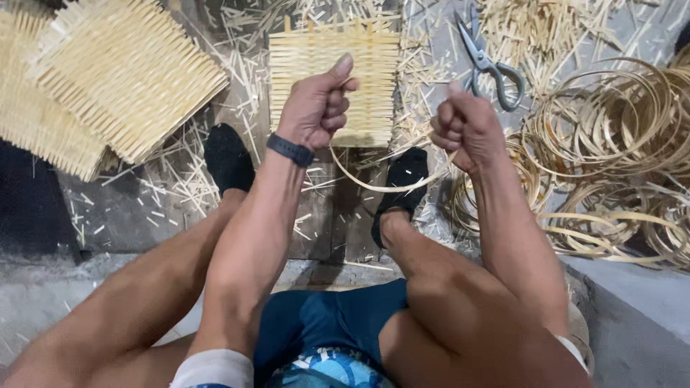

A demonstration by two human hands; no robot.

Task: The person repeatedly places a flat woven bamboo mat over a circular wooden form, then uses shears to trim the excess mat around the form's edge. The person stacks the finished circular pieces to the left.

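the left hand (316,108) is curled into a tight fist, thumb up, clamped on one end of a thin bamboo strip (381,185). the right hand (467,126) is fisted the same way on the strip's other end, thumb tip raised. between the two fists the strip sags in a shallow loop that dips below both hands and passes in front of the right foot's black sock (402,179). a dark wristband (290,149) sits just below the left fist.

directly beyond the left fist, partly hidden by it, lies a small square woven bamboo mat (366,79) with upright stakes poking from its far edge (the fist covers its near left part). just beyond the right fist, a pair of grey-handled scissors (489,61) rests on the floor. outward of the right fist lie heaped coils of bamboo strip (611,122), some touching the strip's side of the floor near the right forearm. well out from the left fist, a stack of larger woven mats (122,72) lies tilted. the other black sock (228,158) is below and outward of the left wrist. offcut slivers (237,65) litter the floor around the mat.
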